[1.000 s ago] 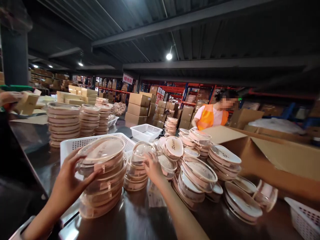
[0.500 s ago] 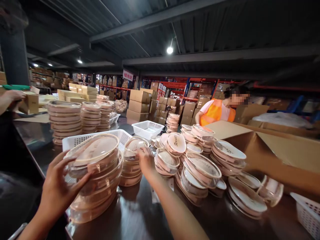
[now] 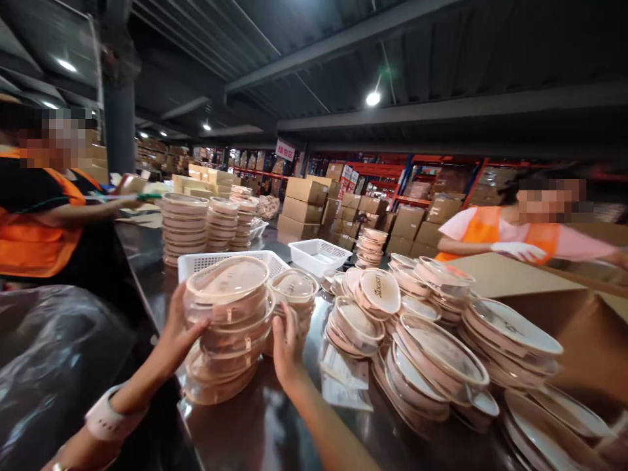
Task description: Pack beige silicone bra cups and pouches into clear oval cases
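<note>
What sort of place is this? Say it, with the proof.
Most likely a warehouse packing floor: stacked cardboard boxes, red storage racking, and co-workers in orange vests around a table heaped with lidded containers.

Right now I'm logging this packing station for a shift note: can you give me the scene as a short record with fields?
place: warehouse, dark table
left hand: pressed on the left side of the near stack of lidded bowls
right hand: at the stack's right side, beside the smaller stack
behind stack: white basket
right of hands: loose heap of bowls, paper packets
others: two people in orange vests, one left, one far right
</note>
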{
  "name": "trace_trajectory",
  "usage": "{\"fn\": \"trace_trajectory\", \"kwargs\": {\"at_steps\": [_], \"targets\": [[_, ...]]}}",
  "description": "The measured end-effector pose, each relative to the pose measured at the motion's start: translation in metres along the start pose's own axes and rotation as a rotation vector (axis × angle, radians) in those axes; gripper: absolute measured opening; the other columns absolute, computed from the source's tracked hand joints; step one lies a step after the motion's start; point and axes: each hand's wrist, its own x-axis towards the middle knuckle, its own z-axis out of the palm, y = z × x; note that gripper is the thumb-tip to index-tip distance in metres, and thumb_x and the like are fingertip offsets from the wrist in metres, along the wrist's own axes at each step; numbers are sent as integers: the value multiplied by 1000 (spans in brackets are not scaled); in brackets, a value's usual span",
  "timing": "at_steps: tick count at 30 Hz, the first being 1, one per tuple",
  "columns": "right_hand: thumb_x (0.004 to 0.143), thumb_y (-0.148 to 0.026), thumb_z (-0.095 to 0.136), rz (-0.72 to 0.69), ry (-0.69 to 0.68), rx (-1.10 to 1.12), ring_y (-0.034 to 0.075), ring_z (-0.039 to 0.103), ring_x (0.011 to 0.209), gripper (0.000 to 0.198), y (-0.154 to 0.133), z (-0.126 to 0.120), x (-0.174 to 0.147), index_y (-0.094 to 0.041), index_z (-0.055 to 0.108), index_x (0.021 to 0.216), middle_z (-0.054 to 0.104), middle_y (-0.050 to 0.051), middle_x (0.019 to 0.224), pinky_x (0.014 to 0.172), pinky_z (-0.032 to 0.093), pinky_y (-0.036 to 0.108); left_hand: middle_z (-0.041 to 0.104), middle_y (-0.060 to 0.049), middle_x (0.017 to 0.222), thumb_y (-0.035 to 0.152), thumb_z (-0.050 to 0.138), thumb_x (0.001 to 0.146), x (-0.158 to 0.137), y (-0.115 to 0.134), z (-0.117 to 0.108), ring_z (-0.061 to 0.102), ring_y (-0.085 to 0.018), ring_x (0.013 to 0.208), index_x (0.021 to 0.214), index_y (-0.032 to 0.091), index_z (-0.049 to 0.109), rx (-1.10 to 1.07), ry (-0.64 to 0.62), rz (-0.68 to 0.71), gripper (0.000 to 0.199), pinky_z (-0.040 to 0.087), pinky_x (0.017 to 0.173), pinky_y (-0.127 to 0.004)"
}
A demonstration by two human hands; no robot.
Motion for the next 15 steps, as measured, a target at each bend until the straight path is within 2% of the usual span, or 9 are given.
{"fn": "trace_trajectory", "kwargs": {"at_steps": [2,5,8,10,13,15], "targets": [[101,-47,36,74,-84,182,28,42,141,56,5,15,-10,-14,41,147,48,20,147,113,40,50,34,-18,159,68,61,79,0,3,6,27,-38,150,152,23,30,-88,-104,-99,91,21,123,-56],[95,-57,45,67,-148,350,29,32,147,67,3,28,-14,-18,37,150,49,17,147,118,31,54,44,-16,155,70,60,79,0,10,13,26,-36,150,149,22,39,-103,-222,-138,88,17,125,-53],[92,-59,52,67,-148,457,28,26,149,75,-10,27,-13,-17,34,151,45,17,151,122,21,54,43,-16,156,71,63,76,-1,11,11,23,-37,151,149,20,41,-85,-193,-146,92,12,125,-54],[92,-58,52,71,-159,454,28,24,150,77,-21,23,-13,-16,31,153,42,17,153,123,17,53,40,-17,158,70,62,79,-2,8,3,26,-37,150,151,18,38,-124,-159,-158,92,16,125,-53],[96,-56,46,53,-203,434,25,26,150,76,-35,21,-16,-15,25,156,39,16,154,123,22,49,43,-17,156,69,59,82,-4,4,-10,34,-37,147,153,19,35,-185,-148,-170,90,24,122,-54],[96,-54,46,24,-240,432,23,26,149,77,-38,24,-21,-16,19,157,38,15,155,122,24,46,48,-17,152,69,61,81,-5,1,-17,40,-37,144,151,20,38,-152,-166,-162,89,29,121,-54]]}}
